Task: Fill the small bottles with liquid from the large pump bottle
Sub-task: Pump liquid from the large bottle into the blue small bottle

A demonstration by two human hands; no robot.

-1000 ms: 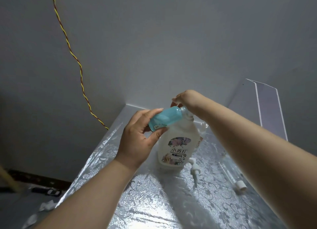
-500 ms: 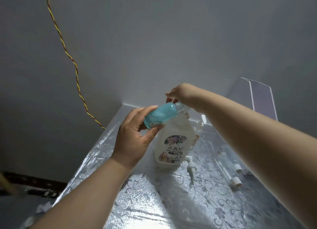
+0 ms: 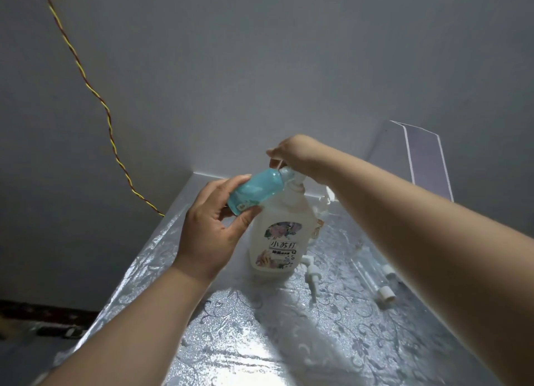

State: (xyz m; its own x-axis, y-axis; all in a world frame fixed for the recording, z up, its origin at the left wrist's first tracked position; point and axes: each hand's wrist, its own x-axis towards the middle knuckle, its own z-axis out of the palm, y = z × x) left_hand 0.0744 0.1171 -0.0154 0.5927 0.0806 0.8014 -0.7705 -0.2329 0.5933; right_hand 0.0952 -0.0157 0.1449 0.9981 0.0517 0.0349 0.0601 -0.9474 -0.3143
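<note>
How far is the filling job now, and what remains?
Done: nothing clearly finished. In hand: left hand holds the blue bottle tilted, mouth at the pump nozzle; right hand grips the pump. Left: clear bottles lying on the table look unfilled.

The large pump bottle (image 3: 278,238) is milky, translucent white; its label shows pale pink, lilac and green flowers above dark characters on a white band. Against its neck, the small bottle (image 3: 254,193) is turquoise with a pale sticker near its base. Beneath it, the table cover (image 3: 260,342) is glittery silver with scrolling vines and blossoms. Right of it lies a white pump head (image 3: 312,273); far left of it hangs a twisted yellow-and-red cord (image 3: 95,93)
</note>
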